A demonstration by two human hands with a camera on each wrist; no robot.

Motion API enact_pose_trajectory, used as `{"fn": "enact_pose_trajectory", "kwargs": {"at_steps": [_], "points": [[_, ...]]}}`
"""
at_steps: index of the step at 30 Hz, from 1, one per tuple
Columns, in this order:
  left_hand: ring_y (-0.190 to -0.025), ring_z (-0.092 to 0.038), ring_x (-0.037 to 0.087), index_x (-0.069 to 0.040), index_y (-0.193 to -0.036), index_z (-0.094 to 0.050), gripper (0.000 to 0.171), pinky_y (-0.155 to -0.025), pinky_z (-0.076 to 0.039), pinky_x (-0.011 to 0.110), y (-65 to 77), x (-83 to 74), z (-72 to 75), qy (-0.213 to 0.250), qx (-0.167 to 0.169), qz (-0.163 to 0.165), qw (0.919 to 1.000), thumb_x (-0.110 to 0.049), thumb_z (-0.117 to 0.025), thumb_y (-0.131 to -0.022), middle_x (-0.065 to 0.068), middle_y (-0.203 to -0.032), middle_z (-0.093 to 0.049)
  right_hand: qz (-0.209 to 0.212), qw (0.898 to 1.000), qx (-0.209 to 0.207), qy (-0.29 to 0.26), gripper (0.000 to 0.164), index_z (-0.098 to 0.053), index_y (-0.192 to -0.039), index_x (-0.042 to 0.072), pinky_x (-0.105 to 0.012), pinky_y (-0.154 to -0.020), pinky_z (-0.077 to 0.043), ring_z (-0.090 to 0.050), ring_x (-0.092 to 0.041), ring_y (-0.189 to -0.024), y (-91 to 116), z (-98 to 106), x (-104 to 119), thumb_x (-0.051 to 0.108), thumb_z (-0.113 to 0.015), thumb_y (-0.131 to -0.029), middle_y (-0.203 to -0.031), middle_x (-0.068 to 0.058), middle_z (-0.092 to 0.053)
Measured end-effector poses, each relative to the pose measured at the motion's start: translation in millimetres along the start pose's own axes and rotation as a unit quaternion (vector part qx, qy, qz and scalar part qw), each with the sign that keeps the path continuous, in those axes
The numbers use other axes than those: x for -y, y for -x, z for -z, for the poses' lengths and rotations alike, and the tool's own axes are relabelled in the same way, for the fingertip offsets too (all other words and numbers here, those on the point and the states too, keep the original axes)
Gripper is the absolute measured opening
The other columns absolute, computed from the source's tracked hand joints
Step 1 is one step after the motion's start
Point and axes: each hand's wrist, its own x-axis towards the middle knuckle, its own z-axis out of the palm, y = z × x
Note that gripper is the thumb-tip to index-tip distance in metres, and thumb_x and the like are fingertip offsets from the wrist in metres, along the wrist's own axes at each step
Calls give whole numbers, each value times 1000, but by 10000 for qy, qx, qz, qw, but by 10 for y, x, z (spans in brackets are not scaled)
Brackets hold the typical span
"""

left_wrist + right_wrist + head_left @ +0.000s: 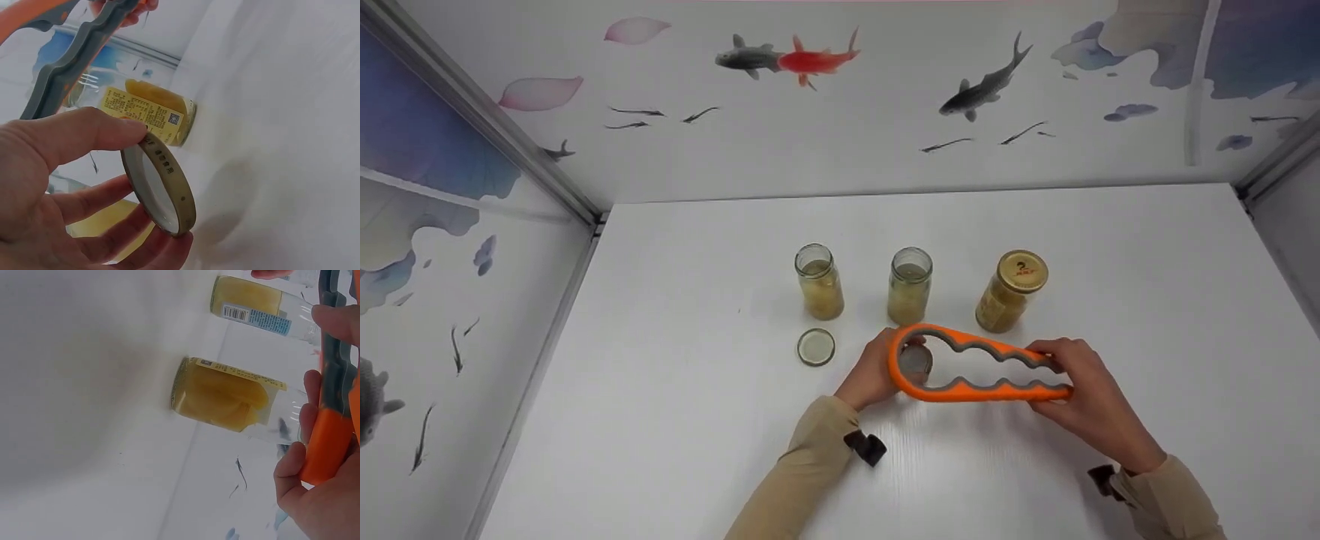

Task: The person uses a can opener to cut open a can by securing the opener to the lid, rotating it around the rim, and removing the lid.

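My left hand (876, 369) holds a round metal jar lid (179, 194) by its rim, thumb on one side and fingers on the other. In the head view the lid shows through the loop of an orange jar opener (960, 393) with a grey wavy inner edge. My right hand (1099, 409) grips the opener by the ends of its two handles. Beyond the hands stand two lidless glass jars, the left jar (823, 298) and the middle jar (909, 300), both with pale yellow contents. A third jar (997, 306) at the right wears a gold lid (1022, 271).
Another lid (816, 347) lies on the white table (675, 420) in front of the left jar. White panels (840, 150) with painted fish close off the back and the left side. A dark strap piece (866, 448) sits at the left sleeve.
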Motion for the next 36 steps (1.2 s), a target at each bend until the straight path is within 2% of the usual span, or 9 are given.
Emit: {"fn": "enact_pose_trajectory", "kwargs": {"at_steps": [2,3,5,10,13,18,22,28,36], "points": [[-98,-56,22,-4,-112,-65,42,-88,-46,34,-114,117,-165,-551,-334,288,9975,-3,-79,-72,7,-103,-62,-10,10000,-8,30,65,-57,-118,6,-25,-77,-44,-48,-15,-95,19,4,-16,-11,-83,-62,-104,2,-58],[-96,-56,22,-4,-110,-66,42,-86,-46,34,-141,134,-191,-796,-440,281,9955,0,-79,-70,6,-100,-63,-22,10000,-1,55,64,-57,-118,7,-25,-77,-45,-48,-15,-95,28,5,-25,-10,-83,-62,-104,2,-58],[-97,-56,24,-3,-111,-67,37,-86,-46,34,-133,179,-145,-1117,-388,-61,9930,-4,-75,-76,8,-101,-65,-15,10000,-15,70,64,-57,-118,7,-27,-77,-47,-48,-14,-95,48,7,-39,-10,-83,-62,-104,2,-58],[-99,-55,28,-3,-113,-66,29,-88,-44,37,-96,152,-89,-1096,-402,-111,9931,-11,-70,-85,12,-105,-62,-58,9999,0,132,63,-57,-118,7,-32,-76,-50,-48,-14,-95,93,15,-89,-9,-84,-62,-103,2,-58],[-95,-54,30,-3,-110,-65,29,-86,-43,37,-103,154,-112,-1110,-466,40,9927,-9,-74,-83,12,-104,-59,-98,9998,9,185,63,-56,-117,7,-32,-75,-50,-48,-14,-94,113,25,-118,-8,-84,-62,-103,2,-58],[-94,-52,28,-4,-110,-64,30,-85,-42,35,-128,161,-133,-1338,-329,84,9904,-8,-75,-82,11,-104,-58,-105,9997,1,210,63,-56,-118,7,-32,-76,-50,-47,-13,-95,144,45,-148,-6,-84,-63,-102,2,-58],[-96,-52,25,-5,-108,-63,28,-86,-40,33,-155,166,-159,-1754,-284,67,9841,-11,-76,-83,9,-104,-60,-113,9997,-4,236,63,-56,-118,7,-33,-75,-50,-47,-13,-94,162,53,-161,-6,-85,-62,-102,2,-58],[-98,-50,28,-6,-108,-62,32,-88,-42,36,-175,140,-182,-2106,-256,372,9765,-12,-78,-82,9,-106,-59,-140,9997,-15,214,63,-56,-117,6,-29,-75,-49,-47,-14,-94,178,48,-172,-8,-84,-62,-102,2,-58],[-93,-54,29,-9,-110,-63,32,-74,-48,40,-174,63,-180,-2892,-112,308,9567,-18,-78,-82,9,-104,-60,-94,9996,-135,214,62,-58,-115,7,-17,-75,-43,-47,-15,-92,220,60,-229,-5,-85,-61,-100,4,-59]]}}
